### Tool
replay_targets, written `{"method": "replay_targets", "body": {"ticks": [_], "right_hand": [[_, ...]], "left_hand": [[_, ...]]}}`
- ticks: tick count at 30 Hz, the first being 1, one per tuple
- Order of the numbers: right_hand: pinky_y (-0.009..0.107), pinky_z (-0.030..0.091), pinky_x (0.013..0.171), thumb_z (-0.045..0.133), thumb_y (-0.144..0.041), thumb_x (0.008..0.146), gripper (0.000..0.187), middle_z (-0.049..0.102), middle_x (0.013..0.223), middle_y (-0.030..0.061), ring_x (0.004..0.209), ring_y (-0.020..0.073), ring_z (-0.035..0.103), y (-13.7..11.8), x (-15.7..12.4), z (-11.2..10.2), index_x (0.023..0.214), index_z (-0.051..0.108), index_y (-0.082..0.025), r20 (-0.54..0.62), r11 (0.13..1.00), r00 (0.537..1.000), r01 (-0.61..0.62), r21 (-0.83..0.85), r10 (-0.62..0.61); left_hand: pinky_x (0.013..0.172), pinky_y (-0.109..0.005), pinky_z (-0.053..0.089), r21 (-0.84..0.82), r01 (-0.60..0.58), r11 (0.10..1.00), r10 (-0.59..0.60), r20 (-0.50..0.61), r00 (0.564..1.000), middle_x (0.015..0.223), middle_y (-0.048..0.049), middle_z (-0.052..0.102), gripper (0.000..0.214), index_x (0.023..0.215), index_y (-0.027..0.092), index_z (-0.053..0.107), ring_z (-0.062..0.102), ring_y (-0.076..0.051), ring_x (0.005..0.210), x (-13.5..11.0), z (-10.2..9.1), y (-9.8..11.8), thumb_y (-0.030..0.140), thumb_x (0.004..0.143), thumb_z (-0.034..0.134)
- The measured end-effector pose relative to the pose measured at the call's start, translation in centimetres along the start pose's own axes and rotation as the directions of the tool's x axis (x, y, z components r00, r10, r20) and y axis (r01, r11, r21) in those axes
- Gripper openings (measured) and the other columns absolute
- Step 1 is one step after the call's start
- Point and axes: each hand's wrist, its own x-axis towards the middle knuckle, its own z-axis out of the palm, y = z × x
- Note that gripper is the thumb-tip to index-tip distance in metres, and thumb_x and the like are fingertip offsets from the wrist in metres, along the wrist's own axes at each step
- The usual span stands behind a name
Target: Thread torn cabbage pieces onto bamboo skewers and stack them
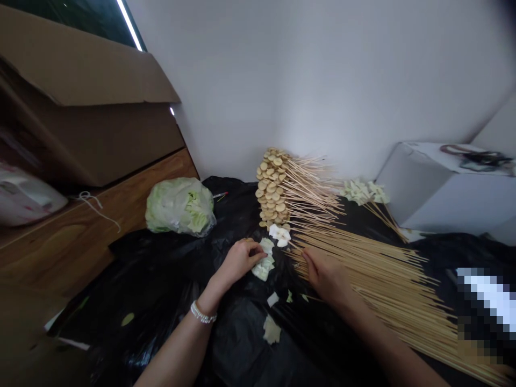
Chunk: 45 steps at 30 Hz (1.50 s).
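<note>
Cabbage pieces sit pinched in the left hand, fingers closed on the small stack near the middle of the table. The right hand rests just beside it on the near ends of the bare sticks, fingers curled; whether it grips one I cannot tell. By my reading the work is partly through: a tall pile of filled skewers stands at the far edge, a smaller cabbage batch lies to its right, yet many sticks remain bare and a wrapped cabbage head waits at the left. Loose scraps dot the black plastic sheet covering the table. A cardboard box sits on the left, a white box on the right, with a plain white wall behind.
</note>
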Motion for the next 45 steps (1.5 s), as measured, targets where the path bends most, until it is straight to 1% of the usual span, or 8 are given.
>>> {"method": "replay_targets", "body": {"ticks": [5, 8, 14, 20, 25, 32, 40, 45], "right_hand": [[0.025, 0.041, 0.066, 0.037, -0.023, 0.099, 0.031, 0.067, 0.08, 0.0055, 0.071, 0.0154, 0.061, 0.2, 0.1, -0.1, 0.088, 0.065, -0.018, 0.01, 1.0, 1.0, 0.006, -0.021, -0.006], [0.025, 0.039, 0.065, 0.037, -0.023, 0.099, 0.031, 0.066, 0.076, 0.0043, 0.069, 0.0151, 0.06, 0.1, 0.1, -0.2, 0.086, 0.065, -0.019, 0.017, 0.999, 1.0, 0.003, -0.049, -0.003], [0.025, 0.039, 0.063, 0.036, -0.024, 0.1, 0.031, 0.065, 0.075, 0.0035, 0.067, 0.0144, 0.06, 0.1, 0.1, -0.1, 0.088, 0.064, -0.019, 0.042, 0.999, 0.999, -0.006, -0.05, 0.009], [0.026, 0.042, 0.067, 0.038, -0.025, 0.099, 0.03, 0.069, 0.082, 0.0056, 0.074, 0.0158, 0.063, 0.2, 0.1, -0.4, 0.09, 0.066, -0.019, 0.004, 1.0, 1.0, -0.019, -0.018, 0.019], [0.026, 0.043, 0.066, 0.038, -0.025, 0.099, 0.029, 0.07, 0.083, 0.0061, 0.072, 0.0162, 0.063, 0.0, 0.2, -0.5, 0.091, 0.066, -0.018, 0.019, 1.0, 1.0, 0.01, 0.009, -0.011], [0.028, 0.048, 0.071, 0.037, -0.027, 0.099, 0.029, 0.072, 0.091, 0.0069, 0.079, 0.0178, 0.067, -0.7, 0.3, -0.8, 0.097, 0.066, -0.019, 0.044, 0.992, 0.999, 0.007, 0.126, -0.013], [0.027, 0.051, 0.07, 0.04, -0.024, 0.098, 0.026, 0.072, 0.092, 0.0078, 0.077, 0.0174, 0.068, -0.6, 0.0, -0.3, 0.098, 0.066, -0.018, 0.02, 0.992, 0.999, 0.039, 0.124, -0.042], [0.026, 0.05, 0.069, 0.04, -0.023, 0.098, 0.026, 0.072, 0.09, 0.007, 0.076, 0.017, 0.067, -0.8, 0.0, -0.4, 0.097, 0.065, -0.018, 0.039, 0.984, 0.996, 0.074, 0.161, -0.081]], "left_hand": [[0.075, -0.031, 0.041, 0.176, 0.006, 0.984, -0.003, -0.019, 1.0, 0.084, -0.0061, 0.065, 0.028, 0.082, 0.021, 0.074, 0.058, -0.022, 0.084, -0.3, 0.5, 0.5, 0.048, 0.076, 0.069], [0.078, -0.032, 0.041, 0.204, -0.001, 0.979, 0.002, -0.005, 1.0, 0.091, -0.0066, 0.064, 0.029, 0.085, 0.022, 0.073, 0.057, -0.024, 0.09, -0.4, 0.9, 0.6, 0.046, 0.069, 0.076], [0.072, -0.028, 0.042, -0.15, 0.036, 0.988, -0.038, -0.012, 0.999, 0.085, -0.0033, 0.064, 0.015, 0.075, 0.019, 0.068, 0.057, -0.018, 0.08, 0.0, 1.1, 0.0, 0.029, 0.068, 0.077], [0.056, -0.021, 0.038, -0.669, 0.144, 0.729, -0.188, 0.007, 0.982, 0.066, 0.0029, 0.056, 0.032, 0.073, 0.016, 0.056, 0.05, -0.009, 0.059, 0.5, 1.1, 0.2, 0.04, 0.068, 0.077], [0.047, -0.017, 0.036, -0.816, 0.199, 0.543, -0.307, 0.028, 0.951, 0.06, 0.0058, 0.054, 0.039, 0.083, 0.016, 0.056, 0.046, -0.006, 0.049, 0.6, 1.0, 0.1, 0.042, 0.066, 0.08], [0.061, -0.019, 0.047, -0.948, 0.178, 0.265, -0.404, 0.058, 0.913, 0.071, 0.0044, 0.061, 0.044, 0.088, 0.016, 0.057, 0.057, -0.006, 0.058, 0.5, 0.6, 0.2, 0.029, 0.059, 0.087], [0.066, -0.018, 0.049, -0.962, 0.035, 0.272, -0.493, -0.107, 0.864, 0.07, 0.0073, 0.061, 0.062, 0.117, 0.024, 0.057, 0.059, -0.006, 0.062, 0.5, 0.1, 0.1, 0.03, 0.062, 0.085], [0.069, -0.019, 0.05, -0.97, 0.006, 0.245, -0.534, -0.13, 0.835, 0.072, 0.0034, 0.067, 0.046, 0.097, 0.017, 0.067, 0.063, -0.008, 0.068, 0.7, 0.2, 0.1, 0.025, 0.057, 0.088]]}}
